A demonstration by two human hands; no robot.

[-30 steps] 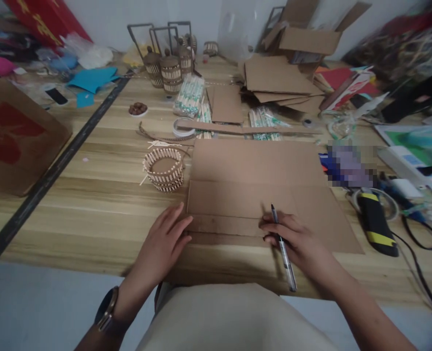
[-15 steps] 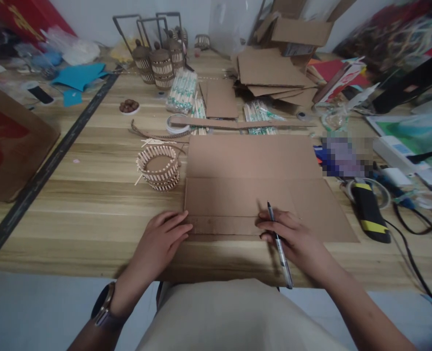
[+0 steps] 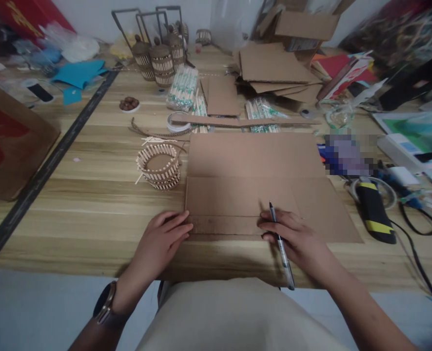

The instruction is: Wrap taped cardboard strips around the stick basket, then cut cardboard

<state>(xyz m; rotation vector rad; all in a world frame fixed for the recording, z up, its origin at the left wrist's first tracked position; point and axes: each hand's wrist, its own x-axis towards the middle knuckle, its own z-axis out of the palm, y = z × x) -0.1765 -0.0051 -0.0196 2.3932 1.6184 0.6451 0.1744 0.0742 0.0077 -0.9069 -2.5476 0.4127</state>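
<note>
A large flat cardboard sheet (image 3: 252,156) lies on the wooden table, with a narrow cardboard strip (image 3: 223,225) along its near edge. At the strip's left end rests my left hand (image 3: 165,239), fingertips on the cardboard and nothing in its grip. My right hand (image 3: 292,236) is at the strip's right end, a black pen (image 3: 283,253) held between its fingers, tip pointing away from me. Left of the sheet stands a small round basket (image 3: 158,167) of wooden sticks and brown cord.
Behind are a long cardboard strip (image 3: 245,122), packs of sticks (image 3: 183,87), lidded stick baskets (image 3: 162,63) and stacked cardboard (image 3: 270,66). A black-and-yellow cutter (image 3: 377,212) lies right, near cables. A cardboard box (image 3: 14,141) stands left.
The view has shifted very slightly, so things on the right appear a little further right. Both hands keep their places at the strip, and the pen is still held.
</note>
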